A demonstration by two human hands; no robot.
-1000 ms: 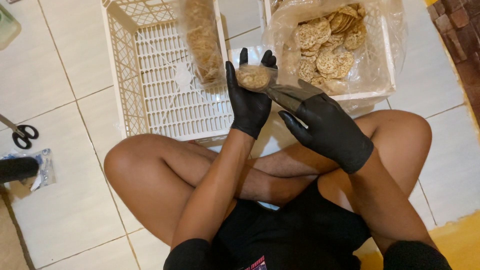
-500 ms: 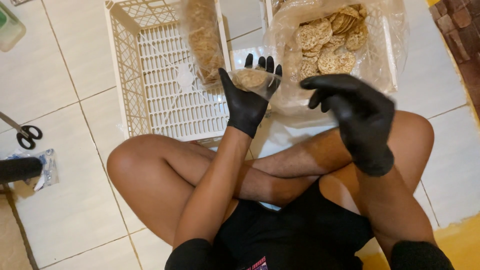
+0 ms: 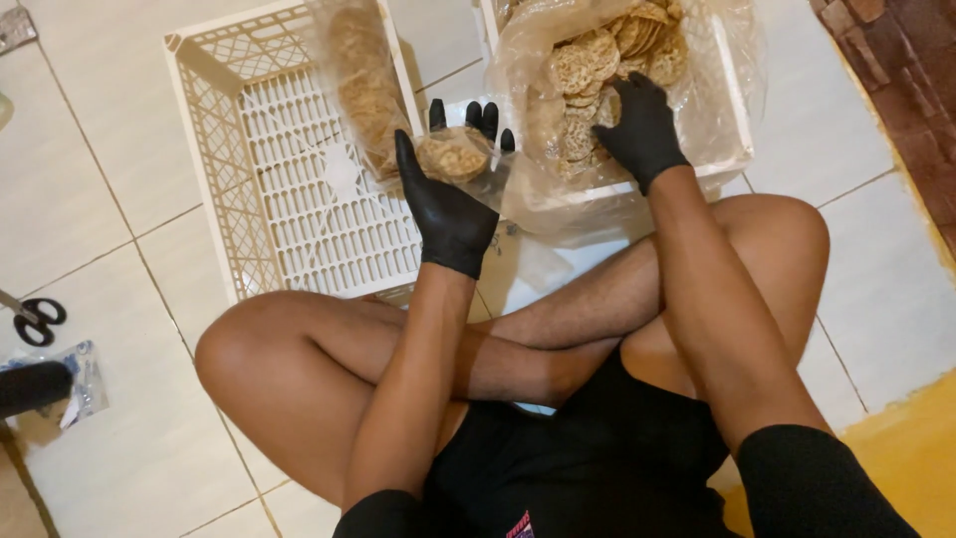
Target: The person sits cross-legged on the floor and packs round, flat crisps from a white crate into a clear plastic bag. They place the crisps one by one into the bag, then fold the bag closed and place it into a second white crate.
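Right hand [image 3: 640, 125] now among bagged crackers [image 3: 588, 65], left hand [image 3: 448, 199] around cracker stack [image 3: 453, 156].

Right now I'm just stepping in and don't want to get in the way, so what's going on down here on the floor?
A person sits cross-legged on the tiled floor, wearing black gloves. The left hand holds a small clear bag of round crackers over the white plastic crate. The right hand reaches into the plastic-lined crate, touching the loose crackers piled there. A filled sleeve of crackers lies in the white crate. Scissors lie on the floor off to the person's left.
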